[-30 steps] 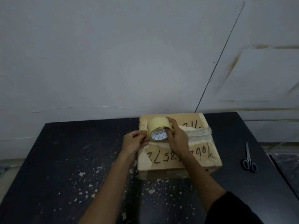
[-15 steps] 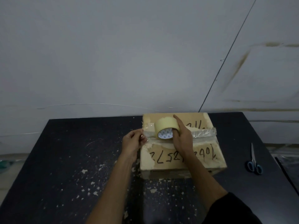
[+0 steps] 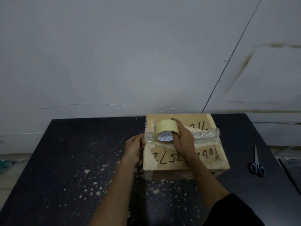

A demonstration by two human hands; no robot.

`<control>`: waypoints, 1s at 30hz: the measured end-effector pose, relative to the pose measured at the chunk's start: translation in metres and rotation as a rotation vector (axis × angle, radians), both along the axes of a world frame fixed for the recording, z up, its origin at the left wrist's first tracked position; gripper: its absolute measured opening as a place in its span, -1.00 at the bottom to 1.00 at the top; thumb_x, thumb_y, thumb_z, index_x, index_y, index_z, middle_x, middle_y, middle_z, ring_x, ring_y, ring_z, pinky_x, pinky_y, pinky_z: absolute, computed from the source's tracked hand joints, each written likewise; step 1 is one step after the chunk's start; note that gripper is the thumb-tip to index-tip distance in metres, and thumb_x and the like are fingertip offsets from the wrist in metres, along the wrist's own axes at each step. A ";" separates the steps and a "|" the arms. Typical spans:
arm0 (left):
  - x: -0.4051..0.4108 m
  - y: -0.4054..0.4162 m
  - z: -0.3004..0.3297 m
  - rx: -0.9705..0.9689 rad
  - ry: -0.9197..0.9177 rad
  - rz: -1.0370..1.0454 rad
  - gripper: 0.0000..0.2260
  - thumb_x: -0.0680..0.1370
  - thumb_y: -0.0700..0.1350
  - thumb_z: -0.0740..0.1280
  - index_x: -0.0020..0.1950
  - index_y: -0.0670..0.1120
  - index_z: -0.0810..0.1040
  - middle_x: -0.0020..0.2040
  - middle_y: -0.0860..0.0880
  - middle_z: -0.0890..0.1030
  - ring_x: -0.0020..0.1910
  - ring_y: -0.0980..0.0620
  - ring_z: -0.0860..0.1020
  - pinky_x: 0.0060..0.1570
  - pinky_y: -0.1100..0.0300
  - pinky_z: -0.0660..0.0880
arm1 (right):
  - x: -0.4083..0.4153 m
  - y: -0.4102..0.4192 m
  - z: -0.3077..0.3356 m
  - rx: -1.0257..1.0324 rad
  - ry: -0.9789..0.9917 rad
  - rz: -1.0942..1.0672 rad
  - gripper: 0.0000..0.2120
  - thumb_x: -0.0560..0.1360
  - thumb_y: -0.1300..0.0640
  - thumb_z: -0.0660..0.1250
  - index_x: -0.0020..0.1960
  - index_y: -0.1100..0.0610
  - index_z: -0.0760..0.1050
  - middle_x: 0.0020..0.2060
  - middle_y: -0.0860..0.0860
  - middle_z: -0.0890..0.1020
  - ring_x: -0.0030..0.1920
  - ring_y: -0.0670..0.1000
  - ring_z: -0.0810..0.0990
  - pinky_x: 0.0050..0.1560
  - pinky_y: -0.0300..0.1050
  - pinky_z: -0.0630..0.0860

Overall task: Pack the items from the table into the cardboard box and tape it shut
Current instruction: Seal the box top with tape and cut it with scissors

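Observation:
A closed cardboard box with black handwriting on its lid sits at the back of the black table. My right hand grips a roll of pale yellow tape standing on edge over the lid's centre seam. My left hand, at the box's left edge, pinches the free end of the clear tape strip pulled from the roll. An older crinkled strip of clear tape lies along the seam to the right of my right hand.
Blue-handled scissors lie on the table to the right of the box. The table surface is flecked with pale paint chips. A pale wall rises right behind the table, and the table's right edge runs close to the scissors.
My left hand drew the tape's free end leftward past the box's left edge, so a short strip now shows between it and the roll. The view shifted slightly.

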State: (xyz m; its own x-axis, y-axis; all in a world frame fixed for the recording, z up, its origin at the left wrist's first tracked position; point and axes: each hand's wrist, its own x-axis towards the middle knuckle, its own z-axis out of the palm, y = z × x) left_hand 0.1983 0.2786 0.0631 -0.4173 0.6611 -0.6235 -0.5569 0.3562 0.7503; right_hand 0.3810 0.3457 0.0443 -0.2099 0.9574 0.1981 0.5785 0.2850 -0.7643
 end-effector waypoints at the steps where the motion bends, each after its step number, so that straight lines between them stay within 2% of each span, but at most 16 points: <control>1: 0.001 0.001 0.000 0.002 0.001 0.005 -0.83 0.59 -0.24 0.29 -0.18 -0.20 0.58 -0.44 -0.01 0.46 -0.45 0.10 0.35 -0.36 0.22 0.39 | 0.001 0.000 -0.001 -0.002 0.034 -0.003 -0.44 0.44 0.12 0.16 0.44 -0.09 0.37 0.29 0.01 0.58 0.22 0.09 0.56 0.09 -0.15 0.46; 3: 0.002 0.002 -0.001 0.011 -0.004 0.016 -0.79 0.59 -0.25 0.29 -0.25 -0.18 0.55 -0.50 0.01 0.43 -0.51 0.11 0.33 -0.41 0.24 0.36 | 0.001 0.001 0.000 0.008 0.058 -0.007 -0.43 0.44 0.15 0.16 0.45 -0.06 0.38 0.35 -0.01 0.53 0.28 0.08 0.52 0.18 -0.17 0.41; 5: 0.003 0.003 -0.003 0.019 -0.021 0.026 -0.80 0.59 -0.24 0.29 -0.24 -0.17 0.55 -0.49 0.02 0.43 -0.53 0.14 0.32 -0.47 0.28 0.37 | 0.000 0.002 0.002 0.028 0.050 -0.006 -0.42 0.43 0.15 0.17 0.46 -0.04 0.39 0.36 0.00 0.53 0.29 0.07 0.51 0.20 -0.17 0.41; 9: 0.003 0.001 -0.007 0.050 -0.151 0.063 -0.86 0.61 -0.22 0.28 -0.04 -0.24 0.60 -0.36 0.00 0.47 -0.52 0.19 0.36 -0.57 0.40 0.39 | 0.000 0.000 0.001 0.037 0.046 -0.006 -0.40 0.42 0.16 0.16 0.46 -0.02 0.38 0.37 -0.01 0.52 0.30 0.05 0.51 0.22 -0.18 0.41; 14: -0.002 0.001 -0.011 0.075 -0.199 0.077 -0.84 0.62 -0.20 0.26 0.01 -0.23 0.61 -0.34 -0.01 0.50 -0.45 0.17 0.37 -0.56 0.41 0.40 | -0.001 0.000 -0.001 0.026 0.035 -0.008 -0.38 0.39 0.15 0.16 0.46 -0.08 0.37 0.37 -0.04 0.51 0.27 0.02 0.51 0.16 -0.15 0.45; 17: -0.002 0.002 -0.014 0.055 -0.230 0.075 -0.83 0.62 -0.21 0.25 0.09 -0.26 0.59 -0.27 -0.06 0.52 -0.41 0.14 0.38 -0.59 0.41 0.39 | -0.001 0.000 -0.003 0.033 0.030 0.003 -0.37 0.38 0.12 0.16 0.46 -0.09 0.36 0.35 -0.04 0.52 0.23 0.01 0.52 0.10 -0.12 0.48; 19: -0.001 0.002 -0.016 0.020 -0.219 0.053 -0.85 0.61 -0.21 0.28 0.07 -0.23 0.61 -0.26 -0.08 0.54 -0.43 0.14 0.40 -0.59 0.39 0.40 | -0.001 0.000 -0.003 0.027 0.027 -0.003 -0.38 0.39 0.12 0.17 0.45 -0.11 0.35 0.34 -0.05 0.52 0.24 0.01 0.52 0.10 -0.14 0.47; 22: 0.001 0.000 -0.022 -0.026 -0.098 0.015 -0.91 0.58 -0.18 0.34 -0.02 -0.14 0.63 -0.29 -0.06 0.57 -0.46 0.10 0.46 -0.46 0.23 0.54 | -0.001 0.001 -0.003 0.014 0.027 -0.014 -0.38 0.39 0.13 0.18 0.45 -0.12 0.36 0.35 -0.05 0.53 0.25 0.02 0.52 0.15 -0.10 0.50; 23: 0.003 0.000 -0.025 -0.027 -0.051 0.018 -0.92 0.57 -0.17 0.35 -0.02 -0.13 0.64 -0.24 -0.08 0.61 -0.38 0.04 0.54 -0.33 0.12 0.62 | 0.000 0.001 -0.003 0.016 0.028 -0.017 -0.38 0.39 0.13 0.19 0.45 -0.13 0.36 0.35 -0.05 0.53 0.26 0.02 0.52 0.16 -0.08 0.50; 25: 0.009 0.002 -0.028 -0.036 0.047 0.031 -0.89 0.57 -0.15 0.36 0.04 -0.12 0.65 -0.08 -0.13 0.68 -0.13 -0.09 0.65 -0.05 -0.06 0.64 | 0.002 0.002 -0.003 0.023 0.035 -0.024 -0.39 0.40 0.13 0.19 0.45 -0.13 0.37 0.34 -0.05 0.53 0.25 0.02 0.53 0.17 -0.05 0.51; 30: 0.011 -0.002 -0.035 -0.107 0.086 -0.013 -0.78 0.56 0.02 0.37 0.11 -0.08 0.61 -0.01 -0.15 0.67 0.00 -0.16 0.64 0.05 -0.12 0.61 | 0.001 0.000 -0.005 0.025 0.049 -0.022 -0.43 0.43 0.14 0.22 0.43 -0.12 0.38 0.31 -0.03 0.56 0.22 0.06 0.55 0.13 -0.01 0.54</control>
